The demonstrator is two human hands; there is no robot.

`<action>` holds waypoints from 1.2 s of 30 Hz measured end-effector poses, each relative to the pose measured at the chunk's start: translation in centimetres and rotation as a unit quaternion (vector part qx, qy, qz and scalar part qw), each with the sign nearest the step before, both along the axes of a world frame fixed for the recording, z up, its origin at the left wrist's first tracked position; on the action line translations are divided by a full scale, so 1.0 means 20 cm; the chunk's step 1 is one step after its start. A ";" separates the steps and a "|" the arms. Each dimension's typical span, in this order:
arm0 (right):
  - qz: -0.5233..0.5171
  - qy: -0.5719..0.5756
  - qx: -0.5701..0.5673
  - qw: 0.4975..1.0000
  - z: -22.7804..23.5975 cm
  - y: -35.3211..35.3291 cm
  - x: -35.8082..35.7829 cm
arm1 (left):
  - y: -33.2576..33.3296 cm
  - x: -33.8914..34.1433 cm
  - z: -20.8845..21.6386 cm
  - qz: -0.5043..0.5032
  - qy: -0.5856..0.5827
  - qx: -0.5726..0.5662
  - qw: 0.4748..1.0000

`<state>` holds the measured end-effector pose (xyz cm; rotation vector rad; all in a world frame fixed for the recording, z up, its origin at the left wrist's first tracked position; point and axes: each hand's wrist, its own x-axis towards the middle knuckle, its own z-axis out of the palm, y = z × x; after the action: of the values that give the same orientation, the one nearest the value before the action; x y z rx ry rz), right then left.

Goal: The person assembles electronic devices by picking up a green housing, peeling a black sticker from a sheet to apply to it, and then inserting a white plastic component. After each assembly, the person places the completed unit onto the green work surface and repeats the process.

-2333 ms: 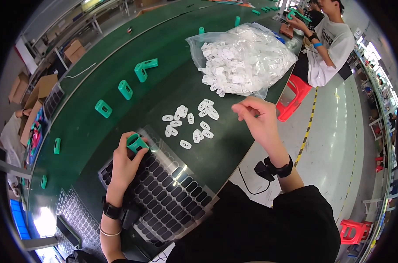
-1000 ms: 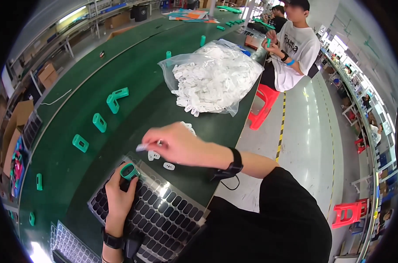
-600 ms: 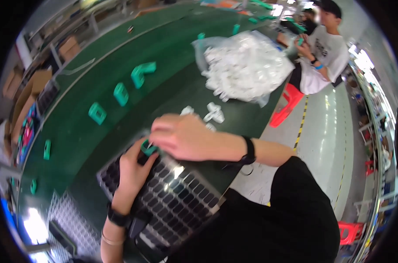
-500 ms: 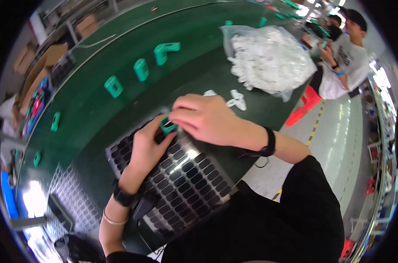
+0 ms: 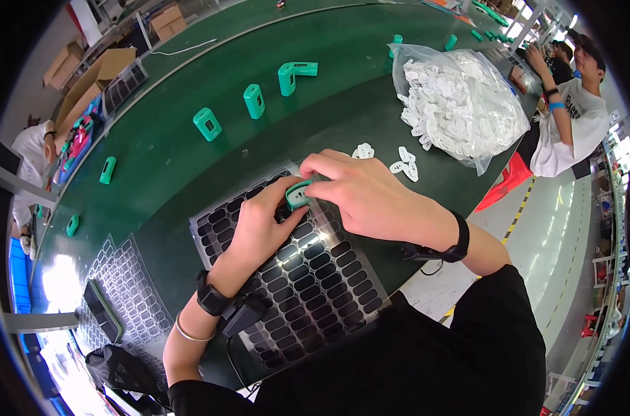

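My left hand (image 5: 263, 215) grips a small green plastic casing (image 5: 289, 199) between thumb and fingers, its open end tilted up. A white plastic insert (image 5: 299, 196) with small dark holes shows inside that opening. The fingers of my right hand (image 5: 377, 194) close at the casing's rim, against the insert's edge; their exact contact is partly hidden. Both hands are above a clear sheet (image 5: 315, 277) covered with rows of black rounded stickers. Just beyond my right hand lie loose white inserts (image 5: 406, 166), and a few more (image 5: 363, 150) sit near its knuckles.
A clear bag (image 5: 460, 104) full of white inserts lies at the right. Green casings (image 5: 207, 123) stand along the green bench (image 5: 155, 166). At the left are another sticker sheet (image 5: 131, 284) and a dark oblong device (image 5: 103, 312). A co-worker (image 5: 571, 118) sits at the far right.
The whole view has shifted, so the bench and hands appear farther right. The casing's opening now shows the white insert more plainly. The co-worker at the right has raised a hand.
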<state>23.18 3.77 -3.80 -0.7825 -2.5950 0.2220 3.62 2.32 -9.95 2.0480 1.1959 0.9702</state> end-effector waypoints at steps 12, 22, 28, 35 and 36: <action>0.044 -0.010 0.033 0.998 -0.01 0.05 -0.03 | 0.00 -0.01 -0.02 0.000 0.011 0.012 1.000; 0.044 0.071 0.003 0.996 0.06 0.00 0.06 | 0.05 -0.09 0.20 -0.011 0.032 0.088 0.996; -0.093 0.016 -0.178 0.979 -0.19 -0.28 0.21 | 0.36 -0.68 0.32 0.243 -0.144 0.037 0.959; -0.052 0.019 -0.253 0.966 -0.25 -0.21 0.19 | 0.79 -1.32 -0.15 0.401 -0.270 -0.063 0.873; -0.044 0.004 -0.267 0.963 -0.25 -0.20 0.20 | 0.81 -1.29 -0.19 0.415 -0.298 -0.091 0.855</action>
<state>27.14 -0.25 -8.87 -1.0666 -2.5029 0.9222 -22.13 18.42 -13.74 0.8910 1.7239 1.6392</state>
